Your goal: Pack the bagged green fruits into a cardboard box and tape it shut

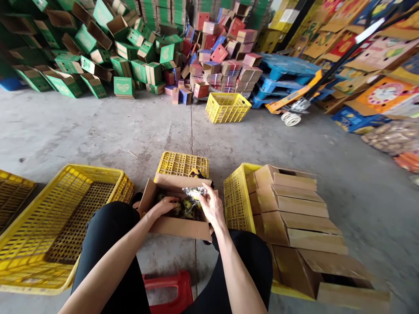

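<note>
An open cardboard box (pixel 180 227) sits between my knees, with green-yellow round fruit (pixel 187 204) inside, some of it under clear plastic. My right hand (pixel 213 206) pinches a crinkled, shiny clear plastic bag (pixel 195 192) over the box's right half. The bag's lower end hangs down among the fruit. Over the left half, my left hand (pixel 166 205) reaches in with its fingers stretched out and lying on the contents. Its fingertips are partly hidden among the fruit.
A yellow crate (pixel 183 163) stands behind the box. Left is a large yellow crate (pixel 98 172); right, another crate (pixel 238 198) holds several folded-open cartons (pixel 301 200). A red stool (pixel 185 290) is below me. Farther off are green boxes (pixel 124 87), blue pallets (pixel 284 69) and a pallet jack (pixel 294 104).
</note>
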The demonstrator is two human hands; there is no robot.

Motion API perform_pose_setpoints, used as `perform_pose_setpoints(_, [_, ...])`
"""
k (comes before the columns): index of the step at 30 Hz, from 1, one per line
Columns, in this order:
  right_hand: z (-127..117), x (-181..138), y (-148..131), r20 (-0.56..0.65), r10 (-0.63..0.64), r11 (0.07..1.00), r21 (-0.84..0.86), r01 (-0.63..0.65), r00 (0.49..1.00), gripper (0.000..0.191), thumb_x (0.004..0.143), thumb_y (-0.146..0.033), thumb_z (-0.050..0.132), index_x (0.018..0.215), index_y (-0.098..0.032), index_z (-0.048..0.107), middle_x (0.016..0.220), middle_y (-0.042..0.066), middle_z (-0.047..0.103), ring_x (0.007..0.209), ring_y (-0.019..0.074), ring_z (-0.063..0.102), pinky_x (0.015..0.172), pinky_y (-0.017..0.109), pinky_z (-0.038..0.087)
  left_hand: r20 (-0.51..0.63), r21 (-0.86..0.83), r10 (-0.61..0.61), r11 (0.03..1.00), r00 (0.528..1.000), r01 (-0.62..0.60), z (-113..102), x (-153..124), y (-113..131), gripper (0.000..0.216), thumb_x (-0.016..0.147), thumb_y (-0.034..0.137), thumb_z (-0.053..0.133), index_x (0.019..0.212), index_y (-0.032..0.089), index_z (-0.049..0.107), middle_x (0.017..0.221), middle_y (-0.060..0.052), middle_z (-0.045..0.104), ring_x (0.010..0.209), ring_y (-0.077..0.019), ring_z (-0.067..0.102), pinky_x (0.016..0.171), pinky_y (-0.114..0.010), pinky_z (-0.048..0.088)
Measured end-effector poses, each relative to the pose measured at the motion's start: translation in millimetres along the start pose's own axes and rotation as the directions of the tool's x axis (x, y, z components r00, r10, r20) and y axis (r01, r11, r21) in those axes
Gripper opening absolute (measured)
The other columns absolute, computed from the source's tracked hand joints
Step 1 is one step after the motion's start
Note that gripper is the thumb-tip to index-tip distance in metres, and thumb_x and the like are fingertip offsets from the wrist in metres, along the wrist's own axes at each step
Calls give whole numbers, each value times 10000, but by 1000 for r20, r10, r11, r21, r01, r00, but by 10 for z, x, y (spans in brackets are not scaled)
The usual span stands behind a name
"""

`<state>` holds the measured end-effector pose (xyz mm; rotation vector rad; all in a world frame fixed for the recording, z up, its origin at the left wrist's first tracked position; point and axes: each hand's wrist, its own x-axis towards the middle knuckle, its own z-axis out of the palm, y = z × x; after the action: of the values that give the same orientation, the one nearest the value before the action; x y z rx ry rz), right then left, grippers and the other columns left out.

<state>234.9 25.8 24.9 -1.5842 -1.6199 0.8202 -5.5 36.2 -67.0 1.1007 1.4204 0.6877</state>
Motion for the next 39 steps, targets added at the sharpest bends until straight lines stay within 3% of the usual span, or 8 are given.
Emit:
perform_pose_setpoints(4, [14,0,-22,7,21,999,-40,-20,1000,505,871,-352,667,1370,-283,681,1183,77,771,1035,284,717,998,453,564,-13,27,-6,1000,1000,6,30,-33,-4,261,607,214,810,867,205,829,791,-62,781,849,-295,738,874,-388,565])
perform_pose_setpoints(12, [72,-7,-27,23,-32,999,-21,33,999,432,866,-272,666,1298,-263,658,1144,72,772,964,254,725,949,414,571,-105,112,72,992,992,-60,27,-98,82,181,686,176,758,845,207,838,946,-112,819,1094,-347,732,1069,-441,497])
perform_pose_setpoints(21, [124,16,-23,42,-159,983,-86,162,986,220,935,-189,483,996,-253,685,978,86,773,934,265,745,942,427,575,-218,166,169,977,961,-134,-192,-218,436,229,735,203,720,912,240,860,939,-70,825,942,-315,750,907,-373,558])
perform_pose_setpoints(25, [141,28,-112,10,-132,991,9,132,991,207,970,-331,565,1071,-256,729,1084,104,786,1073,281,738,1033,445,566,-239,-35,230,969,944,-245,-271,-336,647,219,750,289,725,909,202,847,864,-61,808,805,-266,730,766,-326,562])
perform_pose_setpoints(29, [199,33,-218,115,-7,966,258,-23,993,360,910,-505,694,1143,-234,739,1157,108,789,1075,272,757,981,410,611,-153,-218,254,934,955,-284,-211,-461,816,259,750,374,798,925,186,828,975,-81,807,876,-266,729,786,-319,564])
perform_pose_setpoints(34, [200,43,-269,124,56,942,323,-94,991,350,865,-547,716,948,-209,748,975,97,805,897,267,771,847,376,634,-41,-391,280,879,959,-273,-55,-575,920,334,755,409,869,970,203,718,976,-72,794,944,-250,738,868,-337,571])
perform_pose_setpoints(37, [181,44,-274,103,40,947,312,-71,994,334,865,-545,714,896,-215,752,915,84,800,823,255,763,785,355,625,-41,-486,245,842,969,-234,-21,-566,913,498,724,425,913,1099,213,662,1121,-103,791,1090,-272,727,955,-376,568])
perform_pose_setpoints(39, [185,41,-273,108,35,944,324,-68,994,346,847,-557,732,863,-212,755,868,77,790,777,246,753,747,345,616,-61,-452,195,869,979,-202,-33,-521,868,500,711,481,915,1058,192,700,1078,-108,793,1039,-279,737,918,-372,583])
